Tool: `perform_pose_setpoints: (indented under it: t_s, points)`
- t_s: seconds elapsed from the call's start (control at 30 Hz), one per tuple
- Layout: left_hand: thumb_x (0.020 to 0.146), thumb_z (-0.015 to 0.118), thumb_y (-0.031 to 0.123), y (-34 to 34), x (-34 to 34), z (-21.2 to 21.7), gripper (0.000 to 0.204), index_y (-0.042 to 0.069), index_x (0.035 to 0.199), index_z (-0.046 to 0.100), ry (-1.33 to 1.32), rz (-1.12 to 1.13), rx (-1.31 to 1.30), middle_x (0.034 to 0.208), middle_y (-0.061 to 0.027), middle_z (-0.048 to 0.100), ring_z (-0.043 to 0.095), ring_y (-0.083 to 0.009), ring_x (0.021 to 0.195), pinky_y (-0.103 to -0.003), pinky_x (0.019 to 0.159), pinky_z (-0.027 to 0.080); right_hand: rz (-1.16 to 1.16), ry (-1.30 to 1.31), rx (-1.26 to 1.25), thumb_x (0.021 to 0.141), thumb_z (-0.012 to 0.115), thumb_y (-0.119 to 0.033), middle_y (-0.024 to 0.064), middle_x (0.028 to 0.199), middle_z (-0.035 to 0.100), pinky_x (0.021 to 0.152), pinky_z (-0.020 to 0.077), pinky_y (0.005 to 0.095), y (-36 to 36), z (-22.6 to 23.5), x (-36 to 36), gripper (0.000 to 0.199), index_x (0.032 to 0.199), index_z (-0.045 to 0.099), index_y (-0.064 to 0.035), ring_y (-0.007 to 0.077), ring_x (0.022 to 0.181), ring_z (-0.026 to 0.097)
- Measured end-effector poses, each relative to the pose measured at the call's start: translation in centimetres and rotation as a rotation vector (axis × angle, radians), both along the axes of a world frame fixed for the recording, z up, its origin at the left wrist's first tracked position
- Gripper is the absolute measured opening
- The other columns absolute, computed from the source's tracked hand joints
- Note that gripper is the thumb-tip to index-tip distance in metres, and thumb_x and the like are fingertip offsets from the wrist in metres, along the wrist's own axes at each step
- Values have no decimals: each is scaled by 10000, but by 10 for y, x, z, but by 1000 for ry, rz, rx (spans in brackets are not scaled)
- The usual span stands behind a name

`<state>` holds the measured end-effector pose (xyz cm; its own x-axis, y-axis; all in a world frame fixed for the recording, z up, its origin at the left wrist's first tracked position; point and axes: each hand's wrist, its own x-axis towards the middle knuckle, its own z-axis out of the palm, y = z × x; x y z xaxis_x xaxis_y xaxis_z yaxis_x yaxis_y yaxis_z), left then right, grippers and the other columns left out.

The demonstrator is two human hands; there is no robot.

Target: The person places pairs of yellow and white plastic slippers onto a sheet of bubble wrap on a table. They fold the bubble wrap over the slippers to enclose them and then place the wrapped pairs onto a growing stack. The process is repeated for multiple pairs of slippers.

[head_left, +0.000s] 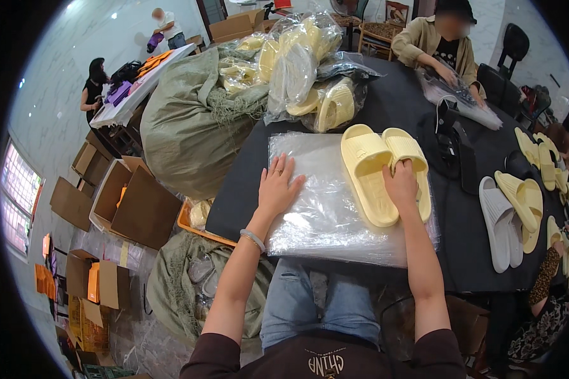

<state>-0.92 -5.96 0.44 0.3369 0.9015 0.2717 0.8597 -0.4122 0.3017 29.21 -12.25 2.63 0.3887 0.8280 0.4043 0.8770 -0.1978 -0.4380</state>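
A stack of clear plastic bags (325, 221) lies before me on the dark-covered table. My left hand (279, 184) rests flat on the stack's left part, fingers spread, holding nothing. On the right part of the stack is a pair of pale yellow slippers (363, 180), side by side, toes pointing away from me. My right hand (401, 184) reaches between the two slippers, its fingers closed on their inner edges near the straps. The fingertips are partly hidden inside the right slipper.
Bagged yellow slippers (291, 57) heap at the far left, above a bulging green sack (183, 126). To the right lie grey slippers (496, 221), more yellow slippers (521, 202) and black sandals (452, 139). Across the table a person handles clear bags (461, 104). Cardboard boxes (142, 208) stand left.
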Motion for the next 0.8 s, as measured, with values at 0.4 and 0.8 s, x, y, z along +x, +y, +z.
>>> perform_pose_setpoints:
  t_s: [0.4,0.8]
  points:
    - [919,408,517,0,1,1,621,117,1394,396,-4,-3,9,1501,-101,263,211,-262,1396,-469,1107,187,-17,20,-33,859,552,-333,172,1101,497,752,461,516,0,1,0,363,1010,555,-3,396,894,583]
    - [919,411,514,1,0,-1,614,113,1384,410,-9,-2,21,1499,-106,266,211,-267,1395,-467,1108,190,-4,12,-14,861,553,-334,180,1110,496,746,461,524,1,0,1,367,1018,553,-2,414,873,589]
